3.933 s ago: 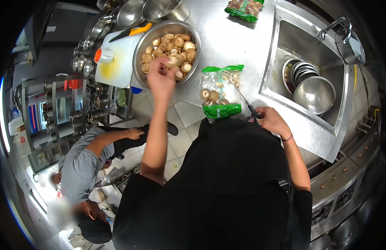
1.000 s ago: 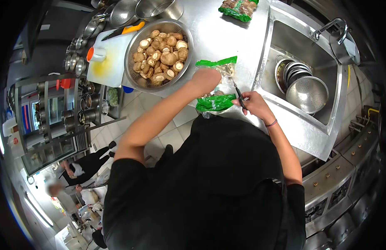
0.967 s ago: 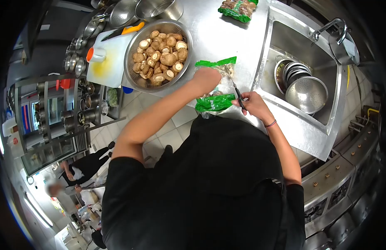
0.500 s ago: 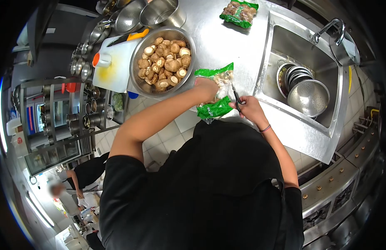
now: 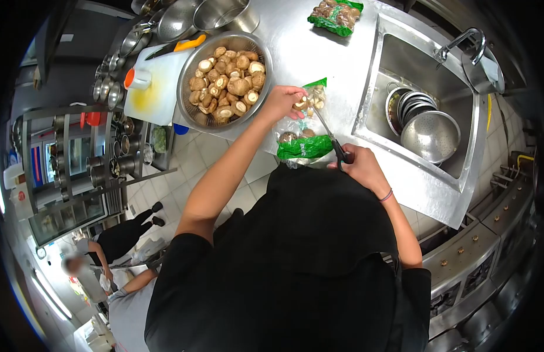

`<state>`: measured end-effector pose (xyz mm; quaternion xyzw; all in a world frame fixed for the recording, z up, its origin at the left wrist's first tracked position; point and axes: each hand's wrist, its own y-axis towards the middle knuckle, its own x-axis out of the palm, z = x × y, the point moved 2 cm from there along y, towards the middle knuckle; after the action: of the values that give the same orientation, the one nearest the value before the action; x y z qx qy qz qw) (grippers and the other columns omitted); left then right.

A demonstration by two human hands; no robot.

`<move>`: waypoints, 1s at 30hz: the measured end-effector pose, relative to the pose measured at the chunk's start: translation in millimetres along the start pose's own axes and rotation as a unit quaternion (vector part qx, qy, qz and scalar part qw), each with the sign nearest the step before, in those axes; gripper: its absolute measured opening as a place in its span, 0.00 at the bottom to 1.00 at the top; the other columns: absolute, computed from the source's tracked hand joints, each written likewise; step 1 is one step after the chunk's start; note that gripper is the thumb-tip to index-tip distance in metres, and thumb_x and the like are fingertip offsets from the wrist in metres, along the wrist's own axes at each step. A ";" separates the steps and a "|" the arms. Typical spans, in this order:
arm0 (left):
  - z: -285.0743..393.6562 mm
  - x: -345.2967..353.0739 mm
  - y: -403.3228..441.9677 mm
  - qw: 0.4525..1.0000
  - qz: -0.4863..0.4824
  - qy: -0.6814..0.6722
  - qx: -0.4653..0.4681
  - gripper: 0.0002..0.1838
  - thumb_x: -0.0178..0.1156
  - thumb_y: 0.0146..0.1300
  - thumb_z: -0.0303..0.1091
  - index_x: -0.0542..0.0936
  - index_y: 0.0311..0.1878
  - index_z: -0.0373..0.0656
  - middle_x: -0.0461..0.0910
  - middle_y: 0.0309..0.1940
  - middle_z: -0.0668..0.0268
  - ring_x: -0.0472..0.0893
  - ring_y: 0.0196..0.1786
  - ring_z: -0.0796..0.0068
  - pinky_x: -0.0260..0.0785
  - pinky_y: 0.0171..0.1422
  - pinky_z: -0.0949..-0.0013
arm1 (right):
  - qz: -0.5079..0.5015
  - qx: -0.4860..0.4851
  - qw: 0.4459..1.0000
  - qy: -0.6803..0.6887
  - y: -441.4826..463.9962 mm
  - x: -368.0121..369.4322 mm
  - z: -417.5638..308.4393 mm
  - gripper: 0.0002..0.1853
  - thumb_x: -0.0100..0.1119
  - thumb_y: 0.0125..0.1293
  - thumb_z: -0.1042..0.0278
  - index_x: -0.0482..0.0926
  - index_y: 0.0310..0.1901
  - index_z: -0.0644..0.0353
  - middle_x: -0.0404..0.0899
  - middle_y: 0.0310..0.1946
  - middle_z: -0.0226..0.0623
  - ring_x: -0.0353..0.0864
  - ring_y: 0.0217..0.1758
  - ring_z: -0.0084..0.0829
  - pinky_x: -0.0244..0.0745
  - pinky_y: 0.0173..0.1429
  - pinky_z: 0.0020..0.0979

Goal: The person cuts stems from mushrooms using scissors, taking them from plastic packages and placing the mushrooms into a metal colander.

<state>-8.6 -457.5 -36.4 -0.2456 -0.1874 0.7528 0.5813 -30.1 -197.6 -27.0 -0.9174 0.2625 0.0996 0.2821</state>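
My left hand [image 5: 285, 101] pinches a mushroom [image 5: 301, 104] over the opened green-and-clear bag [image 5: 304, 146]. My right hand [image 5: 361, 166] is closed round the black handles of the scissors [image 5: 339, 151], whose blades point up and left to the held mushroom. Mushrooms and pale stem pieces show inside the bag, which lies near the counter's front edge. Left of it stands a metal colander [image 5: 183, 88] heaped with brown mushrooms [image 5: 225, 82]. A second bag of mushrooms [image 5: 336, 16] lies at the back of the counter.
On the right, the sink [image 5: 395, 53] holds stacked pans and a colander [image 5: 430, 136]. A cutting board [image 5: 166, 102] with an orange-rimmed cup [image 5: 137, 79] and an orange-handled knife [image 5: 190, 43] is left of the mushrooms. Two other people are at the lower left.
My left hand has come up out of the bag with a mushroom between its fingers. The scissors now reach that mushroom. A person in grey has come into view at the lower left.
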 end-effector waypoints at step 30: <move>12.1 -84.1 -74.6 0.882 0.396 0.113 0.229 0.20 0.66 0.53 0.20 0.80 0.51 0.38 0.81 0.44 0.61 0.81 0.43 0.69 0.75 0.44 0.69 | -0.090 0.064 0.990 0.086 21.5 -0.6 26.0 0.19 0.74 0.56 0.54 0.83 0.31 0.65 0.73 0.12 0.26 0.70 0.14 0.16 0.62 0.23 0.23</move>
<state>59.9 -519.9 28.5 -0.2428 0.1708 0.9093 0.2916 -43.2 -197.7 -58.2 -0.9225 0.2077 -0.0229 0.3247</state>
